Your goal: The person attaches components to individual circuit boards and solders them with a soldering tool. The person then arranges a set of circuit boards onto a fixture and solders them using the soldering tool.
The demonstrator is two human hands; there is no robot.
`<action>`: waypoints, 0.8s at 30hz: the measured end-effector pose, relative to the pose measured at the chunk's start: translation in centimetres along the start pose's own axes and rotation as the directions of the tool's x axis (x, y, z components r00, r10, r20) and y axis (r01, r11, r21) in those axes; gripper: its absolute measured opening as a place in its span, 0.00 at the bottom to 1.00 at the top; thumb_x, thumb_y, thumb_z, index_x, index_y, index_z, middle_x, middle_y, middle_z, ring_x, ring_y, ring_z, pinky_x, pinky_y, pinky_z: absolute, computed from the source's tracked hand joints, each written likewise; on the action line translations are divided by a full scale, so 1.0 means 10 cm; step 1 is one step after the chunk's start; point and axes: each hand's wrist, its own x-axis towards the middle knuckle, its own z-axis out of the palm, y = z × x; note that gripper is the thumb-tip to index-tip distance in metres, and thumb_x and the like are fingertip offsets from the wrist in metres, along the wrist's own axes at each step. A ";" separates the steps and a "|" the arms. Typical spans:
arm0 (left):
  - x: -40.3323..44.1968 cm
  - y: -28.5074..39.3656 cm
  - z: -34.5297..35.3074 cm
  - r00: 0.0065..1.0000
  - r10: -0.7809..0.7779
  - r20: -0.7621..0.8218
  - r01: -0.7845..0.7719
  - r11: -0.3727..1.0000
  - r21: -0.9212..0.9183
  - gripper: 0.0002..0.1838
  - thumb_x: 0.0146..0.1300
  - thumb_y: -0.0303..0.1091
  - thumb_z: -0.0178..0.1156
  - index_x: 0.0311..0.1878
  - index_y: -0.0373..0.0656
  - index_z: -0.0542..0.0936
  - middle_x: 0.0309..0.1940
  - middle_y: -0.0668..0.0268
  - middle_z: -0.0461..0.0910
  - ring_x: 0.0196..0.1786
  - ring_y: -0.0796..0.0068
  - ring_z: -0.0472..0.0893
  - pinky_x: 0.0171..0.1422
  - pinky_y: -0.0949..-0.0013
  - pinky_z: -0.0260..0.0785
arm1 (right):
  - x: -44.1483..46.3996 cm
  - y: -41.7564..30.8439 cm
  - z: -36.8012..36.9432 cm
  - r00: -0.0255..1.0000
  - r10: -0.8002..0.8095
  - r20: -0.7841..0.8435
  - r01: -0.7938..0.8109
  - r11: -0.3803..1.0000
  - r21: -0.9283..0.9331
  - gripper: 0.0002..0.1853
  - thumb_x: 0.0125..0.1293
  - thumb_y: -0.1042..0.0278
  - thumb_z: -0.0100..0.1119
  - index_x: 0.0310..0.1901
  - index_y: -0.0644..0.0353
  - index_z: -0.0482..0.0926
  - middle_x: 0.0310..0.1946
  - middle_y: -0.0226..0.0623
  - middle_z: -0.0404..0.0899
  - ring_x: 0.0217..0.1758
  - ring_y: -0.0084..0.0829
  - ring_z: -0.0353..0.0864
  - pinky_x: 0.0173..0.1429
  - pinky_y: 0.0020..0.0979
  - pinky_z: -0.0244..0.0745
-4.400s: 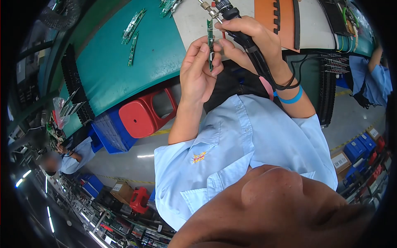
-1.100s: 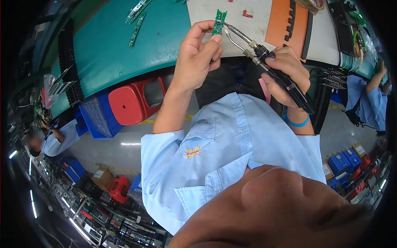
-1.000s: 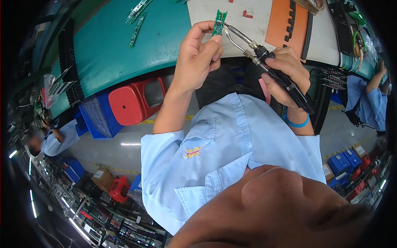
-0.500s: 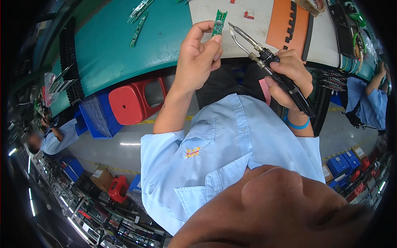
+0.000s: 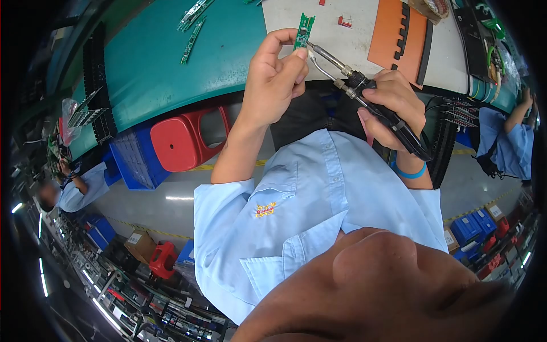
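Observation:
A small green circuit board [image 5: 304, 29] stands nearly upright, pinched by its lower end between the thumb and fingers of my left hand [image 5: 277, 71]. My right hand [image 5: 397, 105] is wrapped round the black handle of a soldering iron [image 5: 364, 88]. This iron has a metal tip and a thin curved tube beside it. Its tip is at the right edge of the circuit board, close to my left fingertips; whether it touches cannot be made out. Small red pieces [image 5: 344, 21] lie on the pale mat behind the board.
More green circuit boards [image 5: 194, 40] lie on the green tabletop [image 5: 137, 74] to the left. An orange mat [image 5: 383, 34] is on the right, near tools and cables [image 5: 493, 54]. Below the table edge stand a red stool [image 5: 176, 142] and a blue crate [image 5: 134, 157]. Co-workers sit at both sides.
The soldering iron in my right hand has moved left and slightly down, bringing its tip to the circuit board's edge. The board has turned slightly in my left hand.

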 end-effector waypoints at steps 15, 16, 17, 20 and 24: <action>-0.02 0.00 -0.06 0.999 0.008 -0.050 -0.008 1.000 0.008 0.17 0.76 0.22 0.54 0.65 0.34 0.69 0.46 0.62 0.73 0.31 0.84 0.66 0.23 0.83 0.54 | 0.01 0.09 -0.14 0.996 -0.026 -0.085 0.019 0.996 -0.082 0.21 0.45 0.82 0.72 0.46 0.65 0.88 0.33 0.38 0.83 0.37 0.35 0.78 0.46 0.33 0.76; 0.01 0.00 -0.05 0.998 0.010 -0.057 -0.010 1.000 0.010 0.17 0.76 0.23 0.54 0.65 0.34 0.69 0.46 0.62 0.73 0.31 0.84 0.66 0.23 0.83 0.54 | 0.02 0.14 -0.21 0.993 -0.033 -0.111 0.022 0.995 -0.095 0.21 0.47 0.82 0.72 0.47 0.66 0.87 0.33 0.38 0.83 0.37 0.34 0.78 0.46 0.32 0.76; 0.05 -0.02 -0.06 0.999 0.010 -0.034 -0.010 1.000 0.004 0.17 0.76 0.23 0.54 0.65 0.34 0.69 0.46 0.62 0.73 0.31 0.84 0.66 0.23 0.83 0.54 | 0.03 0.19 -0.32 0.987 0.022 -0.159 -0.045 0.989 -0.141 0.21 0.50 0.83 0.71 0.49 0.65 0.87 0.34 0.38 0.84 0.36 0.33 0.78 0.46 0.31 0.76; 0.09 -0.02 -0.12 0.994 0.027 -0.107 -0.020 0.997 0.069 0.16 0.76 0.25 0.55 0.64 0.37 0.69 0.32 0.65 0.73 0.26 0.84 0.66 0.23 0.81 0.57 | -0.02 0.67 -0.67 0.897 0.089 -0.432 -0.235 0.925 -0.299 0.20 0.61 0.78 0.70 0.56 0.63 0.85 0.42 0.40 0.87 0.39 0.28 0.82 0.48 0.27 0.77; 0.14 0.07 -0.21 0.982 0.118 -0.150 -0.073 0.958 0.276 0.16 0.76 0.27 0.57 0.62 0.35 0.71 0.34 0.63 0.75 0.28 0.81 0.70 0.26 0.79 0.62 | 0.06 0.84 -0.80 0.797 0.101 -0.596 -0.391 0.839 -0.380 0.17 0.68 0.74 0.68 0.58 0.63 0.84 0.47 0.42 0.88 0.44 0.29 0.85 0.52 0.27 0.80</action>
